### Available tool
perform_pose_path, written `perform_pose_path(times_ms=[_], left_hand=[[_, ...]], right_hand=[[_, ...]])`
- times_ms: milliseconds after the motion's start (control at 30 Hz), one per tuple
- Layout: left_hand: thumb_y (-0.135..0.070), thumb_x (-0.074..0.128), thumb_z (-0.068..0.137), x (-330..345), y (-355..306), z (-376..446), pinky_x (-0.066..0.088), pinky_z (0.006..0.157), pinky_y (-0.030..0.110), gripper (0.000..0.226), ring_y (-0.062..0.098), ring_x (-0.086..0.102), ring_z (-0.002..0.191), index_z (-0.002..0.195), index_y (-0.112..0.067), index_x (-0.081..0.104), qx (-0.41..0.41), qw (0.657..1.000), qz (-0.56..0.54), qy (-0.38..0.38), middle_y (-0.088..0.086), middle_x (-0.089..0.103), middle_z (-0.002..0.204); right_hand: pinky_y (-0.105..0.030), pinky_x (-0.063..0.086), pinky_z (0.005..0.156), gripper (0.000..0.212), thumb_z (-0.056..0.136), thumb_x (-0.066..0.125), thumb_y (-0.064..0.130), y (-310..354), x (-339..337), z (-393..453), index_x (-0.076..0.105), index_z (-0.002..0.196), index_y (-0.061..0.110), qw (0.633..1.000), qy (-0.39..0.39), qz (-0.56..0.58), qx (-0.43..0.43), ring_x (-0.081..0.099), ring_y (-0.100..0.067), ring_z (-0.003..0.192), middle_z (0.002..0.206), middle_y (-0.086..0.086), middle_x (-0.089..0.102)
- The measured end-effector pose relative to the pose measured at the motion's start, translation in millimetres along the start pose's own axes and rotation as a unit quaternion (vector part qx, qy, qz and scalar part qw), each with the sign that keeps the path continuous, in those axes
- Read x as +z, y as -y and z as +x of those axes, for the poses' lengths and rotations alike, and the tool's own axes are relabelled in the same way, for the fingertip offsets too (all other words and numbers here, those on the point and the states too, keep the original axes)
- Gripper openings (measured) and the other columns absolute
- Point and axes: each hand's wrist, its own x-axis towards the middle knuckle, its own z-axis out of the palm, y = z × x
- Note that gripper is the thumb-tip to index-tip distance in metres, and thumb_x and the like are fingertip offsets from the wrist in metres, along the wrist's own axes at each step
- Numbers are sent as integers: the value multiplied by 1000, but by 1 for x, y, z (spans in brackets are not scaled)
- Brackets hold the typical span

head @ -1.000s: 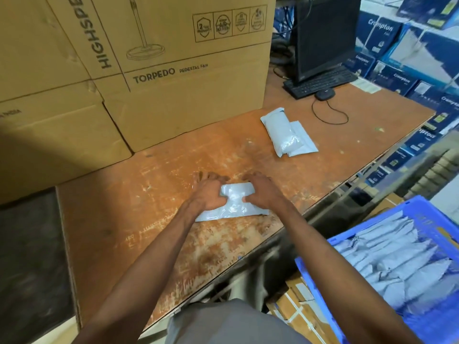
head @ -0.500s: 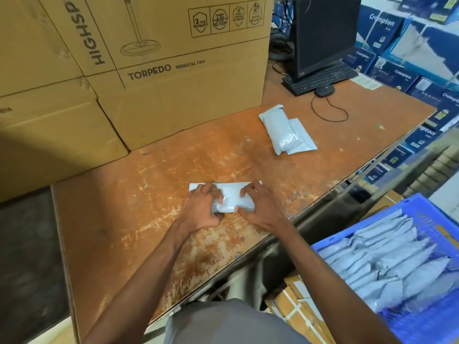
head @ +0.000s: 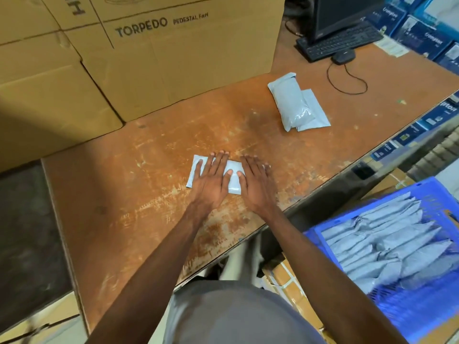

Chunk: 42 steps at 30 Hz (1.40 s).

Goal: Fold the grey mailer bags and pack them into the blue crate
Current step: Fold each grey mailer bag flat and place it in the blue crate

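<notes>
Risk of spring-back: both hands, left [head: 211, 180] and right [head: 254, 183], press flat-fingered, grasping nothing, on the folded grey mailer bag [head: 233, 176] mid-frame on the desk [head: 124, 194]; slick plastic may unfold once released.

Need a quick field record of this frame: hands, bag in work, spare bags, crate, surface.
left hand: flat, fingers straight, pressing on the folded mailer
right hand: flat, fingers straight, pressing on the same mailer
folded mailer: grey, lying flat on the table under both hands
spare mailers: two, overlapping, farther back on the table to the right
blue crate: below the table edge at right, holds many folded grey bags
table: worn orange-brown wood
cardboard boxes: behind the work area
</notes>
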Motion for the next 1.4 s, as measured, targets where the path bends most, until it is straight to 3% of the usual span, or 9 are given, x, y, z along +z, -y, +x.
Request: perform_pose_path(times_ms=[500,733,867,1000,1167,1400], left_hand=[[-43,18,112,8,2,6,12,128,46,56,15,16,158,164,-21,24,-1,1000,21,-8,-3,28,169],[-46,12,111,-1,2,9,0,129,45,59,13,4,159,165,-23,13,-9,998,-13,56,-6,16,172],[-53,17,111,-16,16,13,-2,129,45,62,10,-6,158,166,-26,8,15,993,-48,105,-9,6,172],[-59,15,109,-24,41,-3,5,129,50,65,15,1,159,166,-28,8,46,995,6,92,-7,9,172],[-61,10,108,-19,45,-6,2,126,58,67,18,11,159,166,-28,9,60,995,42,74,-2,14,172],[-72,17,103,-32,58,3,-19,122,56,75,12,-14,158,163,-36,-11,70,983,12,169,-13,-14,171]], right_hand=[[-51,24,125,56,110,23,40,-3,6,7,35,160,17,1000,7,17,4,28,-24,155,164,-3,39],[-53,19,125,55,111,22,42,-4,1,6,31,161,19,999,24,33,-3,25,-24,155,166,-2,35],[-52,15,126,63,109,17,54,-14,-5,2,24,163,22,998,40,39,-12,20,-23,157,168,-1,30],[-55,17,127,68,107,15,60,-29,-11,-11,22,164,22,999,45,7,-30,20,-25,157,168,-2,29],[-56,12,127,65,109,19,58,-30,-12,-12,15,165,26,998,60,-1,-25,20,-24,158,170,1,24],[-60,2,127,76,103,19,72,-42,-20,-9,1,165,31,991,127,11,-31,6,-19,160,173,6,9]])
